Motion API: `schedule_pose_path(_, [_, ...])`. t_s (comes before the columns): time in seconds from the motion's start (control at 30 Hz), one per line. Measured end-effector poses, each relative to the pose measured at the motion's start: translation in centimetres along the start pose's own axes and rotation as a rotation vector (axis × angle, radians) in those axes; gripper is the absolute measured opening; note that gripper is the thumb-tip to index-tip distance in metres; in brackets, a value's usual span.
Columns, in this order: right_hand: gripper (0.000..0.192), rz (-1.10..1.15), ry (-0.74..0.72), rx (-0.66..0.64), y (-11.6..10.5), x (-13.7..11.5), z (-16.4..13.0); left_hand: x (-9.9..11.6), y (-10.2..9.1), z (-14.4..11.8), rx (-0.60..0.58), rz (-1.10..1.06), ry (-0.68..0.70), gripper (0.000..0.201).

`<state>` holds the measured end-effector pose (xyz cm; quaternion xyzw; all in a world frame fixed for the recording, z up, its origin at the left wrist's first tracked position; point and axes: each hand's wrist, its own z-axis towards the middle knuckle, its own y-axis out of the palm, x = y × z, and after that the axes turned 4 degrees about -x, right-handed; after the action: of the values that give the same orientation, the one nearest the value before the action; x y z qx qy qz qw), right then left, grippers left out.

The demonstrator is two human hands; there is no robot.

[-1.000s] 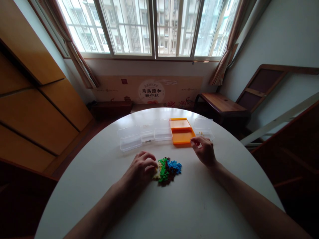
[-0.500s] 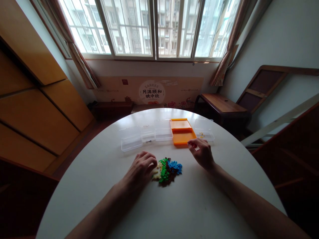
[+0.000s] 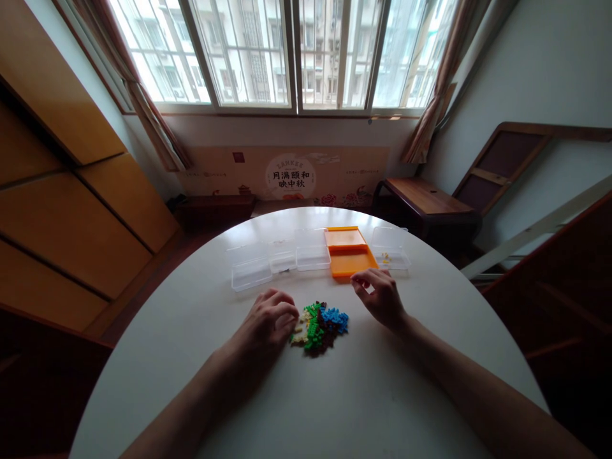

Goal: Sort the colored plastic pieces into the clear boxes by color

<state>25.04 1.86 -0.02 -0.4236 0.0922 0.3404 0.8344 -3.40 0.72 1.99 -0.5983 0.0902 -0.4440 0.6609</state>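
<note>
A small heap of tiny toy building bricks (image 3: pixel 315 333) lies on the table, with green, blue, dark brown and cream pieces. My left hand (image 3: pixel 273 313) rests at the heap's left edge, fingers curled in and thumb tucked close; whatever is between them is hidden. To the heap's upper right, my right hand (image 3: pixel 380 297) hovers just in front of the orange box (image 3: pixel 352 261), thumb and forefinger brought together in a pinch. Anything in that pinch is too small to make out. The orange box stands with its lid folded back.
Clear plastic boxes (image 3: pixel 251 275), several of them with lids raised, stand in a row across the far part of the round white table (image 3: pixel 191 357). The rightmost clear box (image 3: pixel 398 260) holds a few yellow pieces. A wooden bench (image 3: pixel 425 196) stands beyond the table.
My right hand has drawn slightly left, away from the front right corner of the orange box. My left hand stays beside the heap with little movement.
</note>
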Motion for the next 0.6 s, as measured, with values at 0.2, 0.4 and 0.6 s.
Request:
schedule_pose_path(0.2, [0.014, 0.007, -0.017, -0.004, 0.1, -0.4, -0.1, 0.1, 0.5, 0.2, 0.005, 0.067, 0.042, 0.013])
schedule_pose_path(0.4, [0.012, 0.068, -0.024, -0.054, 0.2, -1.3, -0.2, 0.1, 0.8, 0.3, 0.072, 0.057, 0.067, 0.012])
schedule_pose_path(0.6, [0.013, 0.203, -0.145, -0.26, 0.4, -3.9, -0.8, 2.1, 1.0, 0.5, 0.213, 0.106, 0.137, 0.009])
